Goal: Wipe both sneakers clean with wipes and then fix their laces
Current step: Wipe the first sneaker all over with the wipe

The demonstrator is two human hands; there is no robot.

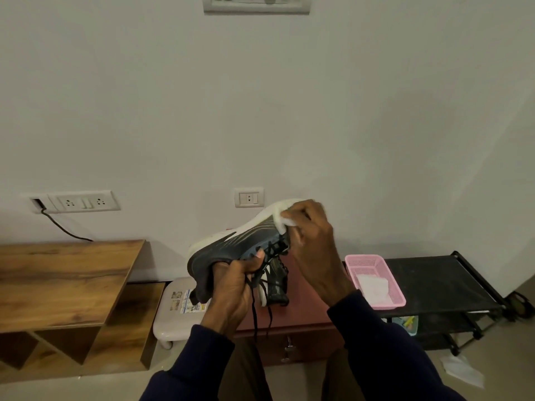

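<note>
Two hands, 1 shoe: wiping step is live, lace-fixing not begun.
L hand (234, 287): clamped on the lower end of the dark sneaker (228, 250), thumb across the upper, fingers curled under. Shoe is held up in the air over the cabinet, white sole turned up toward the wall.
Laces (254, 311): loose, hanging below the L hand, so still to sort.
2nd sneaker (275, 287): standing on the red-brown cabinet (307, 319), just behind the held one & partly hidden by it. Can't tell if it's been wiped.
Wipe (282, 219): white, bunched, pressed on the upper-R end of the held shoe where midsole meets upper.
R hand (312, 244): fingers curled, pinching the wipe onto the shoe.
Progress: my read, early to mid; at least 1 shoe plus both lace jobs left.
Next move: prob. drag the wipe L along the midsole. Needs a firm L grip & a turn of the shoe to reach the hidden side.
Room L: wooden shelf unit (66, 282) well apart from the hands. White stool (170, 316) just beside the cabinet, below the shoe's L end.
Room R: pink basket (376, 261) w/ spare wipes (373, 287) near the R forearm, an easy reach. Mind its rim on the elbow swing.
Far R: black shoe rack (434, 279), top bare past the basket.
Floor R: crumpled wipe (460, 371), clear of the work.
</note>
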